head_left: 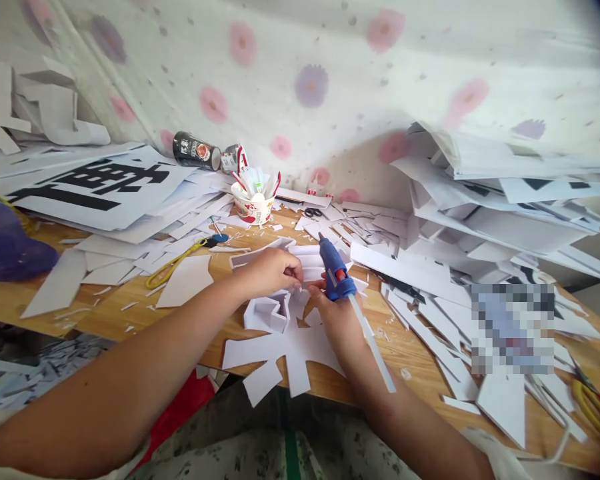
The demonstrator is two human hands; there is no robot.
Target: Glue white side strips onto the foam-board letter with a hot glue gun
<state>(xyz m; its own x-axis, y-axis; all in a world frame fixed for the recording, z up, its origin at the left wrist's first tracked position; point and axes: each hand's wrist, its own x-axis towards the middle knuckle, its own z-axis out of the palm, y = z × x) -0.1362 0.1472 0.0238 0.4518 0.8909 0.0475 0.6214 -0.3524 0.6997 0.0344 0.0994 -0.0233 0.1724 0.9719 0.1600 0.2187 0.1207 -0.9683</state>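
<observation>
My right hand (pixel 336 312) grips a blue hot glue gun (pixel 334 268) with its nozzle pointing away from me and a white glue stick sticking out behind. My left hand (pixel 273 270) pinches a white foam-board strip (pixel 310 265) standing on a cut-out white board shape (pixel 285 347) that lies on the wooden table (pixel 125 313). A small folded white board piece (pixel 267 312) sits just below my left hand. The two hands are close together over the cut-out.
Stacks of white board sheets (pixel 505 207) pile up at right, more with black characters (pixel 95 183) at left. A paper cup of sticks (pixel 253 203), two tipped cans (pixel 197 150), scissors (pixel 313 213), a yellow-handled tool (pixel 173 265) and a purple bag (pixel 7 243) lie around.
</observation>
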